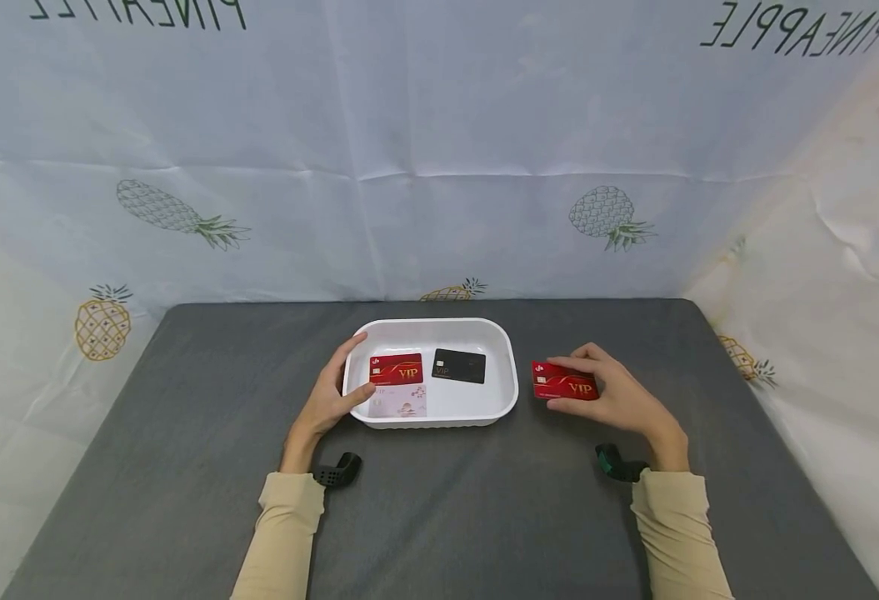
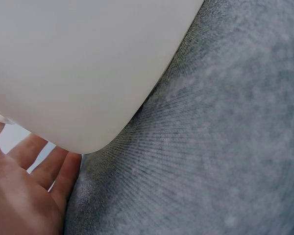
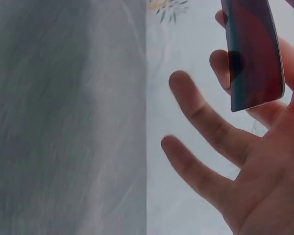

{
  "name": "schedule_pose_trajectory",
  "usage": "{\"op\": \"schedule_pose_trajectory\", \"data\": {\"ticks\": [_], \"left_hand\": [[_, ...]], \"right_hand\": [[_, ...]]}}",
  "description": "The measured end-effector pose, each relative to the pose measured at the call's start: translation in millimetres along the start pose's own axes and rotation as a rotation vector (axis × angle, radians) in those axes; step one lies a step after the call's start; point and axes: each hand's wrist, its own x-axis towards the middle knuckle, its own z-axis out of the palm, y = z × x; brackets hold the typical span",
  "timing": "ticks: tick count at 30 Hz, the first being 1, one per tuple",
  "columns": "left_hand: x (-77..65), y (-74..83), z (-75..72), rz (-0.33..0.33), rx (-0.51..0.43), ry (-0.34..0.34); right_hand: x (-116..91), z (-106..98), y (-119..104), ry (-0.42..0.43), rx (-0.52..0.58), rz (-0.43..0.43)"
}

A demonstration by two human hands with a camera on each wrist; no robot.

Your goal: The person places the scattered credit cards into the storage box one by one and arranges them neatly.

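My left hand (image 1: 328, 398) grips the left end of a white plastic tray (image 1: 469, 410), thumb over the rim and fingers along its outer wall. In the left wrist view the tray's side (image 2: 83, 73) fills the upper left, next to the fingers. Inside the tray lie a red VIP card (image 1: 397, 368), a pale pink card (image 1: 397, 402) just below it and a black VIP card (image 1: 459, 367) to their right. Right of the tray, my right hand (image 1: 626, 400) pinches another red VIP card (image 1: 565, 382) between thumb and fingers; the right wrist view shows this card (image 3: 255, 58) raised.
A dark grey cloth (image 1: 424, 517) covers the table. Behind it hangs a pale curtain (image 1: 379, 233) printed with pineapples. Black bands (image 1: 340, 471) sit at both wrists, below beige sleeves (image 1: 285, 533).
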Motion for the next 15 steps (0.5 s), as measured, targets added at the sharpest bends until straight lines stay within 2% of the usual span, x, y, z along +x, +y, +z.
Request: {"op": "schedule_pose_trajectory", "data": {"ticks": [9,15], "left_hand": [[0.3,-1.7,-0.1,-0.008,0.006,0.001],[-0.2,-0.1,-0.2,-0.019,0.014,0.001]], "right_hand": [[21,8,-26,0.008,0.040,-0.041],[34,14,-40,-0.023,0.046,-0.074]]}}
